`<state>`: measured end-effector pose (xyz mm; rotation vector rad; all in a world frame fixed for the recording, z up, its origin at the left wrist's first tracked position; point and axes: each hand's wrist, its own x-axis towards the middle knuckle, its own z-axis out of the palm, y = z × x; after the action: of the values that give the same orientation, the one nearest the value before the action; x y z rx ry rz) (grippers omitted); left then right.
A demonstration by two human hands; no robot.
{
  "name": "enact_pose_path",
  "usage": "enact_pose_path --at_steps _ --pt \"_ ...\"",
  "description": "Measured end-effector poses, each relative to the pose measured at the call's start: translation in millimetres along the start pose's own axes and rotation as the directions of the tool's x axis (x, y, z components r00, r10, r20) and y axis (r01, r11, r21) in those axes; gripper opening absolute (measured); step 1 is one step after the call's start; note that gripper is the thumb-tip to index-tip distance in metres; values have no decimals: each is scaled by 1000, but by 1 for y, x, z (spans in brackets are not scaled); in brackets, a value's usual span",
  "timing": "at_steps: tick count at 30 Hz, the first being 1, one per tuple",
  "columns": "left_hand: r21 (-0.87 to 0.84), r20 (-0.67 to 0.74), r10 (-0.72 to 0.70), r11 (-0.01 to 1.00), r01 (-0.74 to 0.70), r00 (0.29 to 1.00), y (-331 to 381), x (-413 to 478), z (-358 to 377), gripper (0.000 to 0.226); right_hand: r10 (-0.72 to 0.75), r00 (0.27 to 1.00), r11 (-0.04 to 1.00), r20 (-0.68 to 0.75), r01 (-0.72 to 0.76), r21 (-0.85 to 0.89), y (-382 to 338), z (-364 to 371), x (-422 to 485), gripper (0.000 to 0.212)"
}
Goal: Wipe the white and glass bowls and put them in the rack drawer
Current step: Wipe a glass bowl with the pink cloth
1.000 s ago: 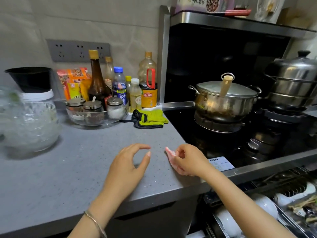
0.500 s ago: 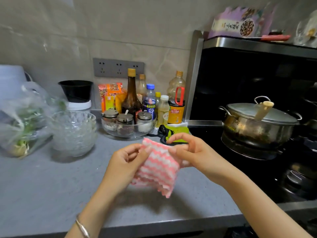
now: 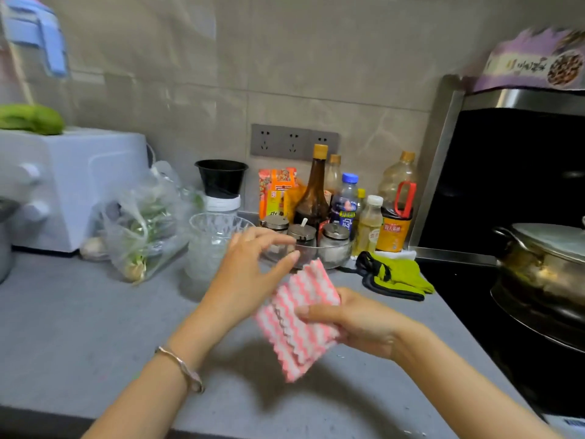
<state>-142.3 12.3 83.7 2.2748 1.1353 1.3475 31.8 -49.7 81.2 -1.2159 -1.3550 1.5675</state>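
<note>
On the grey stone counter (image 3: 79, 327), our right hand (image 3: 357, 321) pinches the pink-and-white striped cloth (image 3: 297, 321); our left hand (image 3: 250, 270), fingers spread and empty, nears the stacked clear glass bowls (image 3: 212, 245). A careless grab could topple them.

A grey speckled countertop (image 3: 79, 327) fills the near scene and meets a wall of large beige tiles (image 3: 285, 58), where a grey triple socket plate (image 3: 294, 142) sits at the far middle. At the left a white appliance (image 3: 72, 188) stands against the wall. At the right a black stove surface (image 3: 506, 327) adjoins the counter, backed by a dark panel with a steel frame (image 3: 437, 172), under even, soft light.
</note>
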Motion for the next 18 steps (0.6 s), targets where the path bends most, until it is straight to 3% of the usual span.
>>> enact_pose_path --at_steps 3,5,9,13,18 --pt "222 -188 41 975 2 981 -42 16 -30 34 37 998 998 -56 -34 58 0 5 17 11" --pt "291 -172 -13 954 63 985 -67 26 -46 40 56 995 994 -85 -48 97 0 6 27 11" --pt "374 26 -124 922 106 992 -100 41 -57 41 86 990 987 -111 -69 147 0 11 43 9" --pt "346 249 -89 938 -3 965 -111 55 -59 28 110 986 986 -128 -91 141 1 9 53 11" --pt "269 370 -66 962 -39 927 -114 64 -62 15 131 980 985 -152 -111 134 6 4 55 14"
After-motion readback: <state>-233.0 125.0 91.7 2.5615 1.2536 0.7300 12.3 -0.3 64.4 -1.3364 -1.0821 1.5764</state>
